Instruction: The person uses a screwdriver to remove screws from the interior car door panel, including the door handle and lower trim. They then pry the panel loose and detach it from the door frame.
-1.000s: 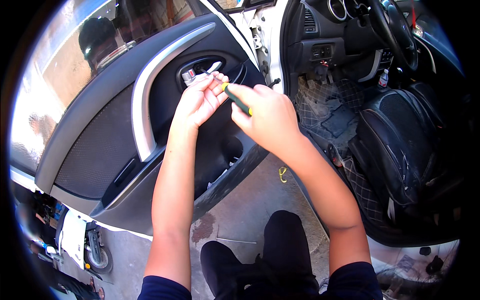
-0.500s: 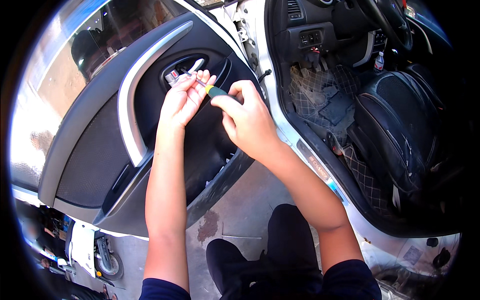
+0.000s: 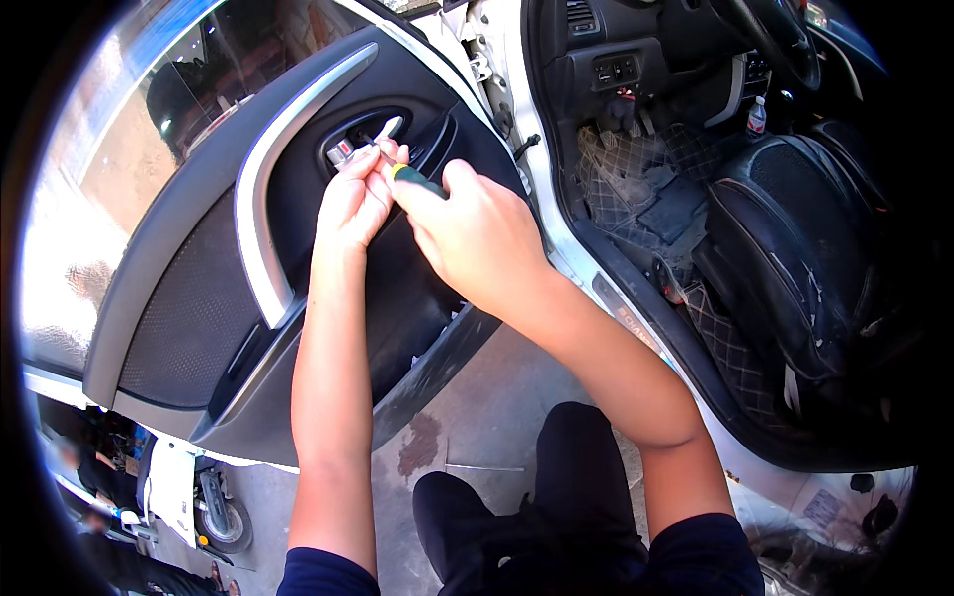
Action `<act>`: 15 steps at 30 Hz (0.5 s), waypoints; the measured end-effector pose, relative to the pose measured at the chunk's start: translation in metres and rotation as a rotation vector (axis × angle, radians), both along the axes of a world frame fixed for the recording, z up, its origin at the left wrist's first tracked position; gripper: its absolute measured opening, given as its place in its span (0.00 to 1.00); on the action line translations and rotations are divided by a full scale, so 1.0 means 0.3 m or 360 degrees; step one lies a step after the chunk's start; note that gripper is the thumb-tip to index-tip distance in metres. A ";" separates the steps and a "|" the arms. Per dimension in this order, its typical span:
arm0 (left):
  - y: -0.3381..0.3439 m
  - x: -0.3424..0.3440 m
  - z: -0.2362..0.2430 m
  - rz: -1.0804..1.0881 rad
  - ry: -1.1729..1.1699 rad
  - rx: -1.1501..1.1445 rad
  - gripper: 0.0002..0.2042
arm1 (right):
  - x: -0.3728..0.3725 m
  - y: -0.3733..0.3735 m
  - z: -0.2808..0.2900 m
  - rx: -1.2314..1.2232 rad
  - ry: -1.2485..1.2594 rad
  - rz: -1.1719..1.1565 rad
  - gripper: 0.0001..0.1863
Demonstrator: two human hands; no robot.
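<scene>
The interior handle recess (image 3: 334,134) is set in the dark door panel (image 3: 169,328), with a pale silver lever (image 3: 392,126) and a small silver piece (image 3: 341,150) in it. My left hand (image 3: 354,204) is up at the recess, fingers curled near these parts; what its fingertips grip is hidden. My right hand (image 3: 477,233) is closed on a screwdriver (image 3: 417,180) with a green and yellow handle, angled toward the recess just right of my left hand. Its tip is hidden among the fingers and handle parts.
To the right are the door opening, steering wheel (image 3: 800,55), black seat (image 3: 785,258), a bottle (image 3: 756,117) and quilted floor mats (image 3: 636,159). A scooter (image 3: 214,512) and other people (image 3: 104,472) are at lower left. A thin rod (image 3: 485,468) lies on the ground.
My right hand has pushed up and leftward with the screwdriver, closer to my left hand, whose fingers are now more curled. The whole view has shifted slightly left and up.
</scene>
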State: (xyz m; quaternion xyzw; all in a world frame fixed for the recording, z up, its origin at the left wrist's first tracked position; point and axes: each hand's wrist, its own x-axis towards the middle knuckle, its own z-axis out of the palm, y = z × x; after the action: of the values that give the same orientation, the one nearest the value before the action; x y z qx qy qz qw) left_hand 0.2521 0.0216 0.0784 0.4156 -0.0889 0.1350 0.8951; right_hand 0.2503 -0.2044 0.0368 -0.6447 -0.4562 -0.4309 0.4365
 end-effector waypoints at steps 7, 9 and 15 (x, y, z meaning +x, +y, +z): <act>-0.082 -0.002 0.023 0.0334 0.0091 0.0088 0.10 | -0.008 -0.012 -0.027 0.0156 0.0885 0.0385 0.12; -0.065 0.008 0.024 0.0275 0.0078 0.0024 0.11 | -0.009 -0.013 -0.028 0.0064 0.0649 0.0194 0.17; -0.045 0.004 0.013 0.0266 0.0048 0.0022 0.14 | -0.037 -0.016 -0.009 0.0183 0.0798 0.0460 0.21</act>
State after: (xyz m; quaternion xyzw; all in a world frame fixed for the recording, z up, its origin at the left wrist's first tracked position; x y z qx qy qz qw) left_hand 0.2534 0.0081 0.0824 0.4297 -0.0414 0.2024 0.8790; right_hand 0.2391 -0.2091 0.0341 -0.6337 -0.3960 -0.2166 0.6282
